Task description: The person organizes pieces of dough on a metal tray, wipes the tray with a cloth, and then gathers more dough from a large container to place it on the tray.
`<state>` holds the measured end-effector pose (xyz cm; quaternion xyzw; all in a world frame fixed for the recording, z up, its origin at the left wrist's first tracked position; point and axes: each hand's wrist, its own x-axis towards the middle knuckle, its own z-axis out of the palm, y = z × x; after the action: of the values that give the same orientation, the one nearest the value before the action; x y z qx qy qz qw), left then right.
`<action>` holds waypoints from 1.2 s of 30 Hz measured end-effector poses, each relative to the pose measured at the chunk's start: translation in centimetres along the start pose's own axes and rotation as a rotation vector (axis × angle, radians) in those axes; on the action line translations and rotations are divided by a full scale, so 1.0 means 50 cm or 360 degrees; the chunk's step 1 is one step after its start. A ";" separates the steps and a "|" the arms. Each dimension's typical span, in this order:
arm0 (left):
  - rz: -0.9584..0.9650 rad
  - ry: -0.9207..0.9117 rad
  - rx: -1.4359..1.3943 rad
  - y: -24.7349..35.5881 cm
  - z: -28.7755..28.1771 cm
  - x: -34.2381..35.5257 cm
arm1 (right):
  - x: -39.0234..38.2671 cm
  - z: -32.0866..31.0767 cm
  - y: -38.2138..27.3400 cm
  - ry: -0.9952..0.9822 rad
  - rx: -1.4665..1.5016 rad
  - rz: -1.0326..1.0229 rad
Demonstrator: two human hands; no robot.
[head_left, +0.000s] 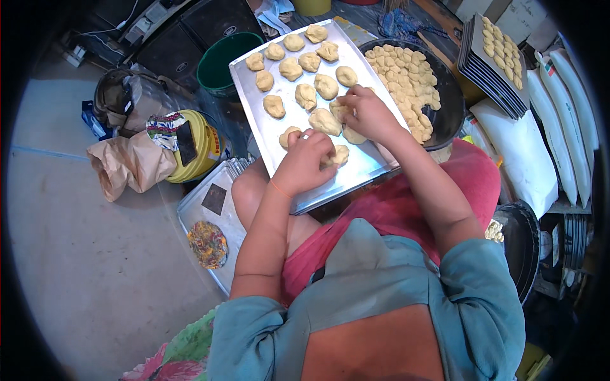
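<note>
A silver metal tray (pixel 257 117) lies tilted across my lap, with several lumps of pale yellow dough spread over it. My left hand (pixel 307 164) is at the tray's near part, its fingers curled on a dough lump (pixel 340 154). Another lump shows just beyond that hand, partly covered by it. Farther right, my right hand (pixel 367 114) bends its fingers over a second dough lump (pixel 338 109), hiding much of it. A larger dough lump (pixel 325 121) sits between the two hands.
Right of the tray, a wide black basin (pixel 452 105) holds many dough pieces. Stacked dark trays (pixel 473 70) and white sacks (pixel 518 143) stand beyond. To the left are a green tub (pixel 219 63), a yellow bucket (pixel 190 162), a brown paper bag (pixel 121 162) and another metal tray (pixel 238 244).
</note>
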<state>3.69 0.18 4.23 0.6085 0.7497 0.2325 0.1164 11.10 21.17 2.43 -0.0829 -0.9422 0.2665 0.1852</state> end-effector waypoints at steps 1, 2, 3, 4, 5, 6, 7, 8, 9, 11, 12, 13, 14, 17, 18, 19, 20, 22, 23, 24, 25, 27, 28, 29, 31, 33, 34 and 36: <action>-0.0049 -0.0111 0.0019 0.005 -0.015 -0.005 | -0.005 -0.015 -0.019 -0.0048 0.0150 0.0170; -0.0048 -0.0116 0.0011 0.003 -0.010 -0.005 | -0.017 -0.027 -0.026 -0.0053 0.0148 0.0179; -0.0054 0.0112 -0.0027 -0.002 -0.002 -0.002 | -0.030 -0.039 -0.027 -0.0135 0.0086 0.0171; -0.0061 0.0340 -0.0063 -0.009 0.007 0.003 | -0.042 -0.044 -0.027 -0.0218 0.0024 0.0163; -0.0006 0.0604 0.0103 -0.012 0.023 0.019 | -0.055 -0.044 -0.026 -0.0238 -0.0010 0.0177; -0.0009 0.0601 0.0101 -0.016 0.035 0.035 | -0.058 -0.048 -0.032 -0.0242 -0.0008 0.0179; -0.0076 0.0686 0.0207 -0.021 0.047 0.052 | -0.059 -0.055 -0.040 -0.0286 0.0091 0.0294; -0.0140 0.0772 0.0315 -0.024 0.054 0.067 | -0.061 -0.060 -0.045 -0.0327 0.0188 0.0409; -0.0210 0.0608 0.0340 -0.028 0.058 0.075 | -0.065 -0.060 -0.045 -0.0329 0.0189 0.0406; -0.0249 0.0453 0.0345 -0.038 0.054 0.085 | -0.075 -0.061 -0.043 -0.0353 0.0149 0.0312; -0.0284 0.0297 0.0347 -0.040 0.051 0.086 | -0.076 -0.062 -0.043 -0.0357 0.0148 0.0307; -0.0292 0.0301 0.0347 -0.041 0.048 0.076 | -0.076 -0.061 -0.043 -0.0367 0.0061 0.0217; -0.0234 0.0427 0.0298 -0.036 0.044 0.064 | -0.078 -0.063 -0.042 -0.0370 -0.0028 0.0135; -0.0319 0.0700 0.0322 -0.046 0.028 0.023 | -0.040 -0.053 -0.033 -0.0060 -0.0098 -0.0128; -0.0453 0.0841 0.0394 -0.058 0.022 0.009 | -0.019 -0.042 -0.031 -0.0057 -0.0091 -0.0127; -0.0485 0.0857 0.0306 -0.084 0.015 -0.011 | 0.009 -0.024 -0.032 -0.0021 -0.0080 -0.0178; -0.0480 0.0852 0.0307 -0.096 0.006 -0.023 | 0.036 -0.007 -0.032 0.0018 -0.0074 -0.0224; -0.0609 0.0562 0.0076 -0.111 -0.014 -0.048 | 0.089 0.041 -0.038 0.0031 -0.0145 -0.0221; -0.0521 0.0476 0.0103 -0.126 -0.007 -0.058 | 0.112 0.059 -0.042 0.0040 -0.0228 -0.0214; -0.0515 0.0472 0.0107 -0.117 -0.007 -0.056 | 0.129 0.068 -0.042 0.0046 -0.0227 -0.0209; -0.0655 0.0484 -0.0040 -0.104 -0.002 -0.051 | 0.144 0.075 -0.040 -0.0092 -0.0309 -0.0138; -0.0788 0.0587 -0.0154 -0.094 0.008 -0.053 | 0.165 0.083 -0.052 -0.0273 -0.0396 -0.0123; -0.0789 0.0581 -0.0152 -0.094 0.008 -0.048 | 0.173 0.083 -0.054 -0.0273 -0.0391 -0.0118; -0.0869 0.0563 -0.0089 -0.084 0.003 -0.042 | 0.178 0.085 -0.059 -0.0331 -0.0386 -0.0121; -0.0948 0.0535 -0.0037 -0.067 0.000 -0.033 | 0.172 0.083 -0.060 -0.0398 -0.0384 -0.0114; -0.0985 0.0538 -0.0025 -0.058 -0.006 -0.035 | 0.157 0.072 -0.061 -0.0203 -0.0273 -0.0198; -0.0992 0.0539 -0.0027 -0.062 -0.007 -0.039 | 0.143 0.065 -0.060 -0.0209 -0.0271 -0.0201; -0.0957 0.0549 -0.0188 -0.072 -0.006 -0.053 | 0.101 0.018 -0.095 -0.0569 -0.0453 -0.0028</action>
<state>1.07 -2.97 2.42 0.3046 0.8892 0.3303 0.0862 5.84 18.02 5.77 -0.0514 -0.9889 0.1397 0.0040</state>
